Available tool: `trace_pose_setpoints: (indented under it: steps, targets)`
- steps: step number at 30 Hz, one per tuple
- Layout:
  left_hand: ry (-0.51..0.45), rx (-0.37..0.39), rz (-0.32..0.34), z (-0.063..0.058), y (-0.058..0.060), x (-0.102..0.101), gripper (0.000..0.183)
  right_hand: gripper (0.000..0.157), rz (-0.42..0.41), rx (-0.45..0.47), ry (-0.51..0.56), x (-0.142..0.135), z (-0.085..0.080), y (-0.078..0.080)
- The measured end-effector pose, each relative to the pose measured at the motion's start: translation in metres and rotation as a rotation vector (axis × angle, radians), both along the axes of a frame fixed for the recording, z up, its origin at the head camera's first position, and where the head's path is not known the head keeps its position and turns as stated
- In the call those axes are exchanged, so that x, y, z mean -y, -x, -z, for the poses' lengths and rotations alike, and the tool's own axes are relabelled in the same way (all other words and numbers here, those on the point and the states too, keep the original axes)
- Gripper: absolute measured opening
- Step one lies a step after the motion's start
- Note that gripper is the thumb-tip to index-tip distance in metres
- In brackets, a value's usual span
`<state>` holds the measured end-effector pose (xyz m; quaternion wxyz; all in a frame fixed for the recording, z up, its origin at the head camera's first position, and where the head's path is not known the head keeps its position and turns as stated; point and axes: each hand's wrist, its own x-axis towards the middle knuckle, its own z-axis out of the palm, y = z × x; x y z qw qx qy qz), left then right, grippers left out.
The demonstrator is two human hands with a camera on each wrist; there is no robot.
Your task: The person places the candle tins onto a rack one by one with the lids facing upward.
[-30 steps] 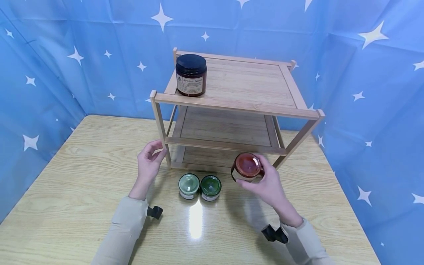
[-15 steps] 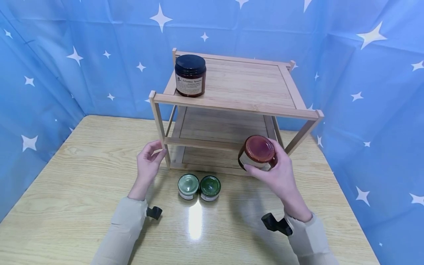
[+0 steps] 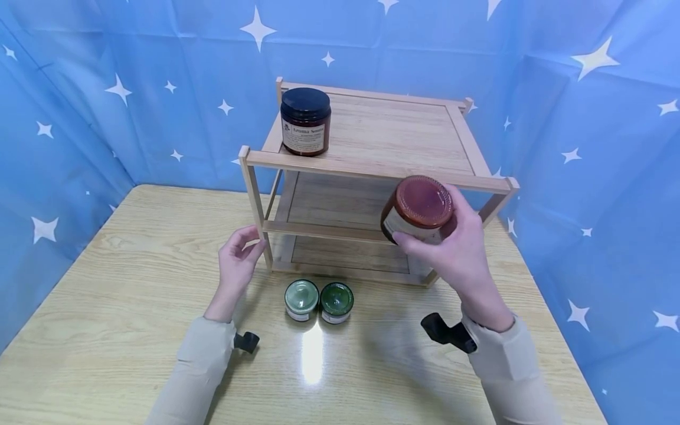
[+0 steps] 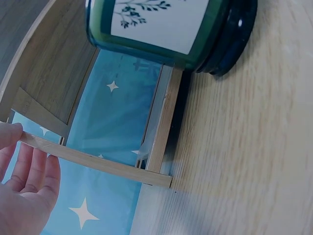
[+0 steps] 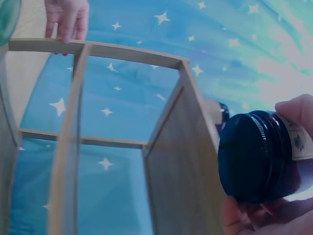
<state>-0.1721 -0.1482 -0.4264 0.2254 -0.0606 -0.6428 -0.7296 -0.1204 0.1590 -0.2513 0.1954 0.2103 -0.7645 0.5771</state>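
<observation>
My right hand grips a brown glass jar with a pale label, held in the air before the upper front rail of a wooden rack. The jar is upside down: its glass base faces up in the head view, and its black lid shows in the right wrist view. With thumb and fingers, my left hand pinches the rack's front left post. On the top shelf, at the left, a matching brown jar stands upright, black lid on top.
Before the rack, a light green jar and a dark green jar stand side by side, bases up, on the wooden table. The rack has two lower shelves. A blue star-patterned cloth hangs behind and at both sides.
My right hand has raised the brown jar from low in front of the bottom shelf to the upper rail, moving slightly right. My left hand stays on the post.
</observation>
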Motion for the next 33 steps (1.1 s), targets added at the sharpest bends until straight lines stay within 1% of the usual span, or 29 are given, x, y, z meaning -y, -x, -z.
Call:
trace_pose_setpoints:
  steps: [3,6,11,16,24,26,30,33]
  targets:
    - [0.001,0.000,0.004,0.000,0.000,0.000,0.026,0.067,0.021,-0.033,-0.051,0.003,-0.012,0.002]
    - [0.005,-0.008,0.008,0.000,0.000,0.000,0.027,0.067,0.028,-0.055,-0.071,0.006,-0.024,0.007]
    - [0.002,-0.019,0.007,0.000,-0.001,0.001,0.027,0.063,0.006,-0.046,-0.033,0.013,-0.042,0.017]
    - [-0.009,-0.023,0.013,0.000,0.000,0.001,0.027,0.064,0.026,-0.035,-0.045,0.018,-0.055,0.028]
    - [0.000,-0.031,0.011,0.000,0.000,0.000,0.027,0.067,0.055,-0.010,-0.078,0.028,-0.065,0.042]
    - [-0.003,-0.033,0.011,0.000,0.000,0.000,0.027,0.069,0.051,-0.002,-0.065,0.031,-0.067,0.046]
    - [-0.006,-0.032,0.014,0.000,0.000,0.001,0.026,0.070,0.004,0.007,-0.014,0.035,-0.069,0.055]
    - [-0.002,-0.022,0.010,-0.001,0.000,0.000,0.025,0.069,0.028,0.023,-0.048,0.036,-0.070,0.062]
